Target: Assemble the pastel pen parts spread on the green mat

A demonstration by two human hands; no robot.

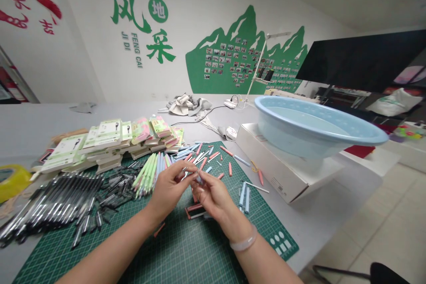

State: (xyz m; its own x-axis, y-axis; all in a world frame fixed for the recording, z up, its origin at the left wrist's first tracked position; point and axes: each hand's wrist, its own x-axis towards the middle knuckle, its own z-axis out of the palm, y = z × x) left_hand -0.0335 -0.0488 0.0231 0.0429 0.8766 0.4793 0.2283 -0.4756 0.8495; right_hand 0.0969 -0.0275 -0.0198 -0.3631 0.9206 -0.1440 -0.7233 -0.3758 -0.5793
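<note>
My left hand [171, 184] and my right hand [214, 195] meet above the green cutting mat [159, 257], fingertips pinched together. Between them shows a small light-blue pen part [200, 179], mostly covered by my fingers. A thin pale piece sticks out by the left fingers, too small to make out. Just under my right hand lies a reddish-pink and black object [195, 211], partly hidden. Loose pink and blue pen parts [230, 168] are scattered beyond the hands. Green pens [146, 173] lie bunched left of my left hand.
Black pens [56, 204] and black caps [123, 182] cover the mat's left side. Behind them are stacked boxes [106, 135]. At right, a blue basin [299, 142] rests on a white carton [276, 168]. Yellow tape [15, 182] sits at the left edge.
</note>
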